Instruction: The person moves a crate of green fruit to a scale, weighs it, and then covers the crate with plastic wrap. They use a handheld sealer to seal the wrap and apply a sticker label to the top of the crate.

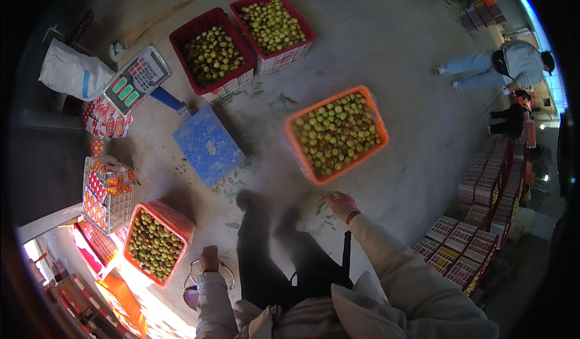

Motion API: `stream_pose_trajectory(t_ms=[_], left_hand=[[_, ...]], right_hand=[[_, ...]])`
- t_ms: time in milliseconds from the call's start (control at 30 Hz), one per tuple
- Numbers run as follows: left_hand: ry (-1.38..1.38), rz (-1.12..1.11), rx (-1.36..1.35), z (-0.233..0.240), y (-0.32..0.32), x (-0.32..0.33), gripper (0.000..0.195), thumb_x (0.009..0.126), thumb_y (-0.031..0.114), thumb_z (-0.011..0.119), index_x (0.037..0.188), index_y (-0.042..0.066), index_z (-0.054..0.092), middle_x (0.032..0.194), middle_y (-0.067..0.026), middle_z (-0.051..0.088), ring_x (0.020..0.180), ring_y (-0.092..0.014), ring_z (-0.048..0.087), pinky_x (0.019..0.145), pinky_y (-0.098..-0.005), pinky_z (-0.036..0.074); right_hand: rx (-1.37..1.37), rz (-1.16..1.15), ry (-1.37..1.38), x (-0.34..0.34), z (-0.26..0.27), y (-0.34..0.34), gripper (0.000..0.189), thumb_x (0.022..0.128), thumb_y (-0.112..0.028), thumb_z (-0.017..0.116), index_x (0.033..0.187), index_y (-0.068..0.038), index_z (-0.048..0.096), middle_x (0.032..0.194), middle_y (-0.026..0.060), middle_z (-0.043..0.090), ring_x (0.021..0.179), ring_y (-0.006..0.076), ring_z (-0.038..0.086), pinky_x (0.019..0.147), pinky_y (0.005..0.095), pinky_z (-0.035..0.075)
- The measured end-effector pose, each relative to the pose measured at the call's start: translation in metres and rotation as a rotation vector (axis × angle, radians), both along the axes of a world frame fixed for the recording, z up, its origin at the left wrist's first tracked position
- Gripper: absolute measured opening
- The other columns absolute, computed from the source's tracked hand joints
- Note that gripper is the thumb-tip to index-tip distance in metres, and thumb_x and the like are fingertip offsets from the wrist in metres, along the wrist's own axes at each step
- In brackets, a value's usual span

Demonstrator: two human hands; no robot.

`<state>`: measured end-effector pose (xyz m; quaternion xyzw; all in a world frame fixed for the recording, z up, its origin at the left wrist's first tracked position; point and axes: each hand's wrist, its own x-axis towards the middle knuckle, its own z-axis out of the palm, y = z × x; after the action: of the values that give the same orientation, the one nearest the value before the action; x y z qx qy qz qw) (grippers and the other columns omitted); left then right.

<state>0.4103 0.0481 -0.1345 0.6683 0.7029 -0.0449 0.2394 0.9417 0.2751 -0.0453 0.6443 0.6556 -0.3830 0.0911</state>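
My right hand (343, 205), in a pale glove or wrap at the wrist, has its fingers curled and nothing visible in it. It hangs just short of an orange crate (383, 140) of round green-brown fruit (337, 133), apart from its rim. My left hand (209, 258) is low by my side with its fingers curled in. Behind it shows the metal hoop of a small chair (190, 296); whether I grip the hoop cannot be told. Left of that hand stands an orange-red crate (180, 223) full of similar fruit (154, 244).
A platform scale (209, 146) with a lit display (137, 79) stands ahead left. Beyond it are two dark-red-lined crates (192, 78) (283, 58) of fruit. Stacked crates (471, 244) line the right side. A person (512, 65) stands far right. Leaves litter the floor.
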Motion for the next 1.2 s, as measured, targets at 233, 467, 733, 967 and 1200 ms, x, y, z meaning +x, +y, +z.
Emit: stream_pose_trajectory(t_ms=[233, 467, 733, 967, 1200], left_hand=[[-0.222, 0.135, -0.058, -0.086, 0.195, 0.102, 0.034, 0.097, 0.032, 0.052, 0.116, 0.008, 0.065, 0.115, -0.0173, 0.067, 0.108, -0.036, 0.062, 0.094, -0.043, 0.051], [-0.776, 0.619, -0.096, -0.166, 0.358, 0.224, 0.033, 0.092, 0.03, 0.063, 0.113, 0.003, 0.061, 0.114, -0.0167, 0.065, 0.108, -0.03, 0.064, 0.091, -0.0404, 0.049], [-0.754, 1.082, -0.208, -0.315, 0.4, 0.306, 0.049, 0.093, 0.023, 0.061, 0.137, 0.003, 0.053, 0.119, -0.0119, 0.063, 0.108, -0.022, 0.06, 0.097, -0.036, 0.046], [-1.838, 1.411, -0.615, -0.335, 0.459, 0.391, 0.049, 0.102, 0.042, 0.044, 0.135, 0.006, 0.053, 0.134, -0.0091, 0.057, 0.119, -0.028, 0.056, 0.107, -0.0408, 0.043], [-1.823, 1.572, -0.411, -0.321, 0.443, 0.39, 0.047, 0.103, 0.038, 0.044, 0.135, 0.004, 0.053, 0.131, -0.0114, 0.059, 0.116, -0.028, 0.057, 0.104, -0.0407, 0.045]], right_hand=[[-0.066, 0.346, -0.434, 0.126, -0.047, 0.039, 0.017, 0.09, -0.011, 0.055, 0.099, -0.012, 0.069, 0.106, 0.0105, 0.067, 0.102, 0.028, 0.066, 0.081, 0.0397, 0.057], [-0.201, 0.047, -0.561, 0.221, -0.083, 0.102, 0.021, 0.091, -0.018, 0.056, 0.107, -0.012, 0.068, 0.11, 0.0123, 0.067, 0.112, 0.0293, 0.063, 0.094, 0.0397, 0.052], [0.242, -0.436, -0.407, 0.359, -0.241, 0.263, 0.06, 0.093, -0.047, 0.06, 0.134, -0.004, 0.056, 0.136, 0.0179, 0.056, 0.126, 0.0325, 0.054, 0.107, 0.0405, 0.041], [0.094, -0.632, -0.167, 0.379, -0.336, 0.34, 0.054, 0.096, -0.047, 0.057, 0.128, -0.004, 0.054, 0.112, 0.0111, 0.065, 0.097, 0.0226, 0.062, 0.089, 0.0348, 0.048], [0.18, -0.698, -0.048, 0.382, -0.353, 0.329, 0.047, 0.095, -0.044, 0.059, 0.12, -0.004, 0.055, 0.092, 0.0123, 0.067, 0.078, 0.0231, 0.064, 0.076, 0.0355, 0.05]])
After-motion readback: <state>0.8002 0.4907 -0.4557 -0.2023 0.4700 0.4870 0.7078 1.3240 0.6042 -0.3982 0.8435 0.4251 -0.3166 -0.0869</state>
